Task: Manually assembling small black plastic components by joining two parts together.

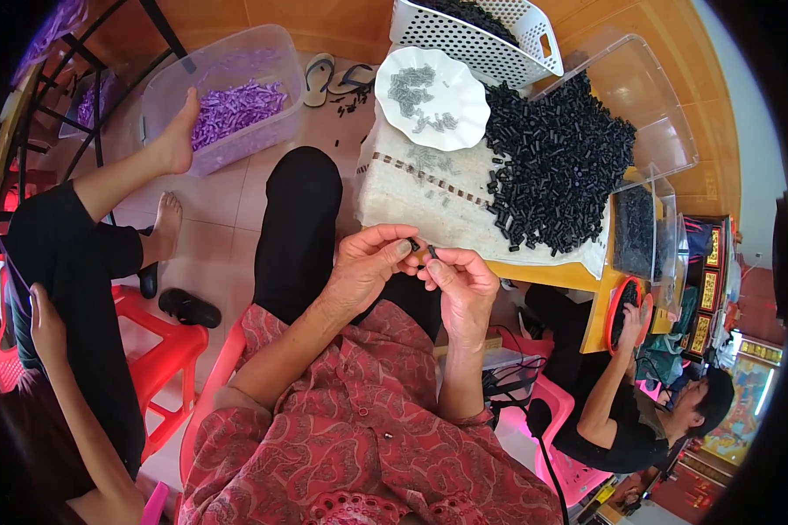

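Over my lap, close to the table's near edge, both hands meet fingertip to fingertip. My left hand [369,262] pinches a small black plastic piece [413,246] between thumb and fingers. My right hand [460,284] holds another small black piece [432,252], with its fingers closed round it. The two pieces lie nearly side by side; whether they touch I cannot make out. Beyond my right hand a large heap of black cylindrical pieces [556,166] covers the right part of a cream cloth [403,197]. A white scalloped plate [464,101] on the cloth holds small clear grey pieces.
A white perforated basket [534,52] of black pieces stands behind the plate; clear plastic bins [665,122] stand at the right. On the floor at left is a clear tub [271,131] of purple pieces. One person sits at left near a red stool [162,350], another at right.
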The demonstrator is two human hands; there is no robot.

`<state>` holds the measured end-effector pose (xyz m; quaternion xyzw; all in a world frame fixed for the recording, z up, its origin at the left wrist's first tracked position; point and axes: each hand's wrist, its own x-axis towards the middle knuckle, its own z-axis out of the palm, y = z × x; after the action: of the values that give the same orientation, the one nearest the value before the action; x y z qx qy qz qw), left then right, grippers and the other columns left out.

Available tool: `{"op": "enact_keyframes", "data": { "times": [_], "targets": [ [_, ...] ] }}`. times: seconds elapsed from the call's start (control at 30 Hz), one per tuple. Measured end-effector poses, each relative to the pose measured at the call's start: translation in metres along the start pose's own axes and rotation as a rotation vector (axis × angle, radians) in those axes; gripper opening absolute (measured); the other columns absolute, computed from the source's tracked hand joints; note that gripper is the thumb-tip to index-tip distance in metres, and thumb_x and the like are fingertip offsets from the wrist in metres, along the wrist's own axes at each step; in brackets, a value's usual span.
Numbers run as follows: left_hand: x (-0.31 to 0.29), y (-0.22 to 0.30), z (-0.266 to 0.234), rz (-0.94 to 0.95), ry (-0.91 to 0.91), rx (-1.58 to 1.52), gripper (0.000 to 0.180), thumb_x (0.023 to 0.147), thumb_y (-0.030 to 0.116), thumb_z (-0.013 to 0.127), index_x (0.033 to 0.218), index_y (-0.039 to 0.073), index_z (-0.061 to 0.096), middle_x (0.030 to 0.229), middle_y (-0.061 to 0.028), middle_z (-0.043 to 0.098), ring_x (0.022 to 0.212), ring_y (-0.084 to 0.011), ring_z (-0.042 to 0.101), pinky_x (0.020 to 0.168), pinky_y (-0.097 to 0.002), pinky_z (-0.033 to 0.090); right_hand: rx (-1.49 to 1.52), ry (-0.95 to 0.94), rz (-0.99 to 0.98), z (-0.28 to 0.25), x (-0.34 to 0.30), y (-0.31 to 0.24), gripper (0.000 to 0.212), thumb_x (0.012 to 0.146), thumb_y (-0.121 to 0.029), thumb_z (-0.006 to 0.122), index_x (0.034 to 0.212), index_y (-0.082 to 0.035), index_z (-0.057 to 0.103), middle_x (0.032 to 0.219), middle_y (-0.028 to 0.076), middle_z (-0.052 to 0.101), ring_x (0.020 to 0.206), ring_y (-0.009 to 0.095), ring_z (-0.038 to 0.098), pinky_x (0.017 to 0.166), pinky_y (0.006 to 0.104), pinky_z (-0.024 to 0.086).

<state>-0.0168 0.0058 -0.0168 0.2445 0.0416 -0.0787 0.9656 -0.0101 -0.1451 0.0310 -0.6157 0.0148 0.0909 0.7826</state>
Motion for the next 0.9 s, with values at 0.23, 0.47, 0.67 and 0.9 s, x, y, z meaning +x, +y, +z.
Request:
{"op": "enact_keyframes", "data": {
  "times": [0.23, 0.47, 0.67, 0.9],
  "targets": [
    [0.006, 0.000, 0.001, -0.021, 0.005, -0.055, 0.024, 0.093, 0.002, 0.053, 0.115, -0.002, 0.060, 0.102, -0.0121, 0.065, 0.085, -0.0158, 0.063, 0.075, -0.0288, 0.054, 0.088, 0.023, 0.004, 0.007, 0.006, -0.001, 0.016, 0.085, 0.002, 0.065, 0.101, 0.004, 0.061, 0.087, 0.012, 0.067, 0.073, 0.016, 0.066, 0.062, 0.0235, 0.052],
    [0.013, -0.001, 0.003, -0.083, 0.019, -0.140, 0.023, 0.093, 0.004, 0.055, 0.115, -0.001, 0.060, 0.099, -0.0107, 0.065, 0.082, -0.0152, 0.062, 0.074, -0.0294, 0.053, -0.094, 0.090, -0.066, 0.010, 0.005, -0.004, 0.016, 0.083, 0.005, 0.065, 0.099, 0.004, 0.062, 0.084, 0.009, 0.066, 0.074, 0.013, 0.064, 0.065, 0.0224, 0.051],
    [0.017, -0.001, 0.007, -0.117, 0.018, -0.172, 0.024, 0.093, 0.006, 0.056, 0.115, 0.000, 0.060, 0.096, -0.0092, 0.065, 0.081, -0.0151, 0.061, 0.074, -0.0311, 0.053, -0.110, 0.064, -0.135, 0.009, 0.007, -0.005, 0.015, 0.080, 0.010, 0.066, 0.095, 0.005, 0.063, 0.090, 0.009, 0.063, 0.079, 0.013, 0.064, 0.070, 0.0233, 0.053],
    [0.015, -0.005, 0.004, -0.106, 0.029, -0.164, 0.024, 0.092, 0.005, 0.057, 0.115, 0.001, 0.061, 0.096, -0.0081, 0.065, 0.081, -0.0142, 0.061, 0.074, -0.0303, 0.052, -0.121, 0.024, -0.151, 0.010, 0.010, -0.001, 0.015, 0.080, 0.011, 0.066, 0.094, 0.005, 0.063, 0.092, 0.009, 0.062, 0.083, 0.014, 0.064, 0.075, 0.0234, 0.052]
  ]
}}
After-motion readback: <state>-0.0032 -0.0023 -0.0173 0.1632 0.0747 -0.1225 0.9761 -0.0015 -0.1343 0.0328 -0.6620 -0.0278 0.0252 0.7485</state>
